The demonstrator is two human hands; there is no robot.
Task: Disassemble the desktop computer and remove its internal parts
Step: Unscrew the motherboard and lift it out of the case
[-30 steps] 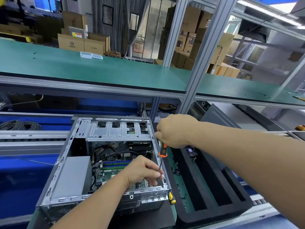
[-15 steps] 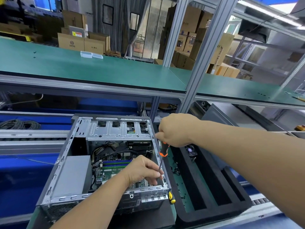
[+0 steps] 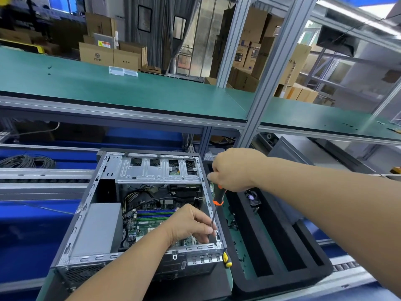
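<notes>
So the desktop computer [image 3: 138, 213] is lying on its side on the worktop [image 3: 237, 253] with the side panel off, guts facing up, and there's a black foam tray [image 3: 282, 246] just to its right with what looks like a small fan [image 3: 251, 197] already parked in it. Right hand [image 3: 234, 170] has its grip clenched round the handle of the orange and black screwdriver [image 3: 217, 203], and the left hand [image 3: 191, 224] is pinching the shaft low down near the case's right wall, close to the rear corner. My guess is they're backing out a screw down by the motherboard [image 3: 152, 222], though the tip is hidden behind the fingers so I can't say which one. If you're doing this bit yourself: keep the shaft straight over the screw head, push down firmly before you turn so it doesn't cam out, and let the lower hand just steady the shaft, not squeeze it. A slip here lands right on the board or the RAM sticks [image 3: 155, 213], so go slow. Catch the screw when it comes loose, otherwise it drops under the board and you'll be fishing for it. There's a second, yellow-handled screwdriver [image 3: 226, 259] lying by the case's front corner if the bit doesn't fit.
</notes>
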